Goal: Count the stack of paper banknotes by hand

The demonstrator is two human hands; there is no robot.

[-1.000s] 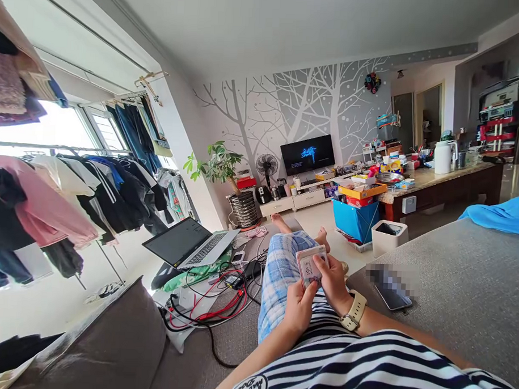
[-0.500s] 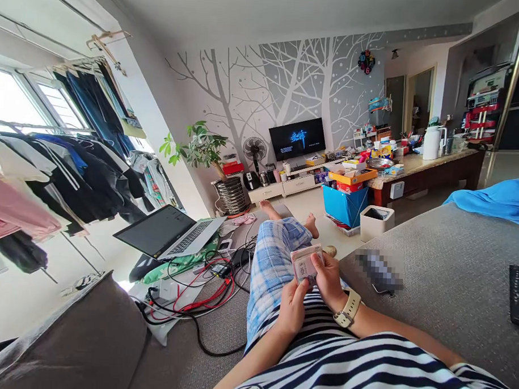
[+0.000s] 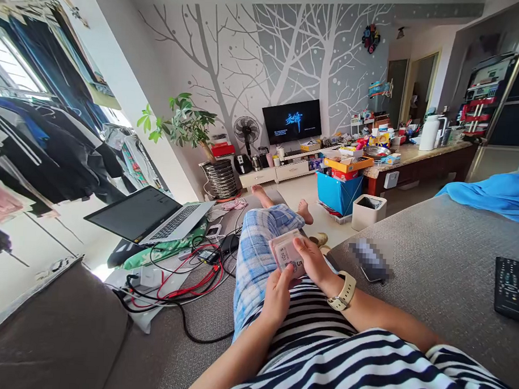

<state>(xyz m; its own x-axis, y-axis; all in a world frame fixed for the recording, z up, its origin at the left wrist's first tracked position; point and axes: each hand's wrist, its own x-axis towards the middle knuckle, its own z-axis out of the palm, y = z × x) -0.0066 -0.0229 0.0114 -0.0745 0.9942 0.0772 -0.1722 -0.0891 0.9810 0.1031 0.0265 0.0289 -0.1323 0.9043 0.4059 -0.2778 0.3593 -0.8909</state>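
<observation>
A small stack of banknotes [image 3: 285, 249], pale with pinkish edges and a printed 5, is held above my lap. My left hand [image 3: 276, 297] grips its lower edge, with the thumb on the front face. From the right side, my right hand [image 3: 315, 261] pinches the stack, its thumb lying over the upper corner. Both hands are closed, and the fingers behind the notes are hidden. A cream watch [image 3: 343, 292] is on my right wrist. Beneath the hands are blue plaid trousers [image 3: 255, 262] and a striped shirt.
On my left an opened laptop [image 3: 135, 215] rests on a green cushion beside tangled red and black cables [image 3: 188, 291]. To the right lie a blurred phone-like object [image 3: 371, 263], a black remote control [image 3: 511, 288] and a blue cloth [image 3: 493, 194]. A white bin [image 3: 368, 214] stands beyond the sofa.
The view has turned slightly right and down. Both hands still hold the banknotes, and more of the front note's printed face, with its 5, now shows.
</observation>
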